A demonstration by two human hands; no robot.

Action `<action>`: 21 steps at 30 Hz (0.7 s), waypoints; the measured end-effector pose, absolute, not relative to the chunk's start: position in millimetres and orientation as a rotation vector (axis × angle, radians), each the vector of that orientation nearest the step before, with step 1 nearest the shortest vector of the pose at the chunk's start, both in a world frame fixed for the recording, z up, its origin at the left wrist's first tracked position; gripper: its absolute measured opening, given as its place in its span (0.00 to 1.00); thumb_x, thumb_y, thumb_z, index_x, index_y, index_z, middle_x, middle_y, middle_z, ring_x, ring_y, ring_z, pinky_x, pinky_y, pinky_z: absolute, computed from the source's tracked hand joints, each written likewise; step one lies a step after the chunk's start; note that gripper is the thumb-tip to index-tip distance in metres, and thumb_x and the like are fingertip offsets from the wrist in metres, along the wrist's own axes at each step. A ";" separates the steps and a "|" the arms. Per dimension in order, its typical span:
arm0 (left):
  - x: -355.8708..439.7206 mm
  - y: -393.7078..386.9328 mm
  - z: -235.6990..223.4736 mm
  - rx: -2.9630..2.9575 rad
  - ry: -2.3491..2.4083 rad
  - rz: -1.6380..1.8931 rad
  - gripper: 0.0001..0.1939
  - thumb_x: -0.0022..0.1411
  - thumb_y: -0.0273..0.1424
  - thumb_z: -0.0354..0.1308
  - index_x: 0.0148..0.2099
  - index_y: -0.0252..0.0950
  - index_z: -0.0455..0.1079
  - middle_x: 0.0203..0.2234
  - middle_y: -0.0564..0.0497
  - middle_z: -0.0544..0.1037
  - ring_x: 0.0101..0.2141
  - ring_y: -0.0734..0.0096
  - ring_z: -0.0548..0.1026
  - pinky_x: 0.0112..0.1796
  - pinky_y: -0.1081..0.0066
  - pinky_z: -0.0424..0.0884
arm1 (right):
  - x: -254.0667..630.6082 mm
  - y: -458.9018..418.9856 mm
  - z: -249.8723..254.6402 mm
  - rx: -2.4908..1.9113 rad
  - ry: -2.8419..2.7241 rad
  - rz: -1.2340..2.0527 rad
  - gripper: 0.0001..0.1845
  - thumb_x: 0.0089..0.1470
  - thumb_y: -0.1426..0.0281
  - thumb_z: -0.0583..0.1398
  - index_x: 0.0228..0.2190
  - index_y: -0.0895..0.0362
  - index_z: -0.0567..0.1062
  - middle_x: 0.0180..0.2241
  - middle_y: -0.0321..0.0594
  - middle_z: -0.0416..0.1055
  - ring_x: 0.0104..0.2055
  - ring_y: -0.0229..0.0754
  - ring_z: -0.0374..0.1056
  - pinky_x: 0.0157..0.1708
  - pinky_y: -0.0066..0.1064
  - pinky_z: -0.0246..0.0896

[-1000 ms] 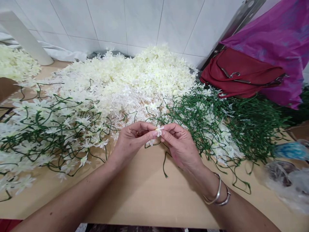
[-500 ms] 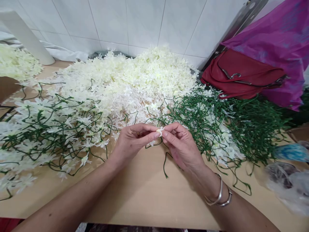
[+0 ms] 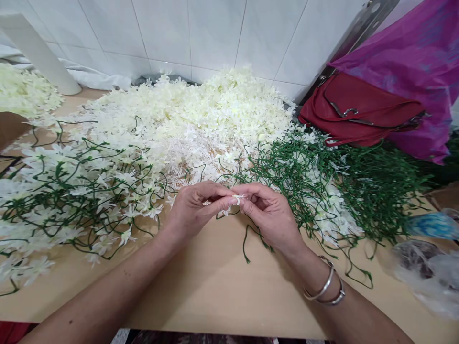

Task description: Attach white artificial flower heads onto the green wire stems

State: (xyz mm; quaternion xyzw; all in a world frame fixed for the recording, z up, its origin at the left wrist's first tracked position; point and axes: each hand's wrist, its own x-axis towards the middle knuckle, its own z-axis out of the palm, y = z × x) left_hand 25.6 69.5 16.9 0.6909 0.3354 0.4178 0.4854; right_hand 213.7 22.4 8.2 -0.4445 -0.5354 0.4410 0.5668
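A small white artificial flower (image 3: 236, 198) is pinched between the fingertips of both hands, above the near middle of the table. My left hand (image 3: 199, 208) grips it with thumb and forefinger from the left. From the right, my right hand (image 3: 270, 215) closes thumb and forefinger on its other side; the fingers hide much of it. Dark green stems (image 3: 247, 243) lie on the table just under my right hand. Beyond both hands spreads a heap of loose cream-white flowers (image 3: 215, 110). At the left lie white flowers fitted on green stems (image 3: 82, 191).
A tangle of green stems (image 3: 373, 191) covers the right side. Behind it stand a red handbag (image 3: 369, 110) and a purple plastic bag (image 3: 423, 71). Clear plastic wrapping (image 3: 433, 277) lies at the right edge. A white roll (image 3: 43, 57) leans at the back left, before the tiled wall (image 3: 211, 33).
The white flower has turned slightly between the fingertips, with thin white strands showing toward the right. My right hand's fingers have shifted a little; the left has barely moved.
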 end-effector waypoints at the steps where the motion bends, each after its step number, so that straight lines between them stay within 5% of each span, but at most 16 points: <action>1: 26.2 69.5 17.2 1.641 0.826 1.004 0.04 0.62 0.34 0.71 0.39 0.40 0.85 0.33 0.49 0.86 0.33 0.69 0.80 0.36 0.71 0.75 | 213.6 22.4 8.2 -1.054 -1.268 1.015 0.06 0.58 0.67 0.70 0.39 0.48 0.85 0.32 0.34 0.77 0.34 0.37 0.69 0.36 0.31 0.66; 3: 28.3 69.0 17.3 1.498 0.816 0.993 0.08 0.60 0.36 0.73 0.38 0.38 0.84 0.31 0.49 0.86 0.31 0.69 0.80 0.35 0.71 0.76 | 212.8 22.5 8.3 -1.063 -1.219 1.033 0.03 0.57 0.66 0.71 0.35 0.50 0.85 0.30 0.34 0.76 0.31 0.36 0.68 0.35 0.31 0.65; 11: 34.3 67.2 16.3 1.363 0.739 1.031 0.11 0.58 0.38 0.74 0.34 0.36 0.82 0.27 0.50 0.83 0.28 0.72 0.78 0.32 0.73 0.75 | 205.3 24.8 13.4 -0.998 -0.826 1.348 0.16 0.42 0.60 0.79 0.29 0.52 0.82 0.24 0.30 0.73 0.26 0.32 0.63 0.31 0.27 0.64; 21: 35.3 66.4 19.2 1.419 0.733 1.032 0.06 0.64 0.34 0.70 0.37 0.36 0.82 0.27 0.52 0.82 0.29 0.73 0.79 0.34 0.75 0.76 | 207.5 25.7 14.3 -0.924 -0.778 1.428 0.14 0.44 0.62 0.78 0.28 0.51 0.80 0.21 0.28 0.68 0.25 0.33 0.60 0.32 0.28 0.64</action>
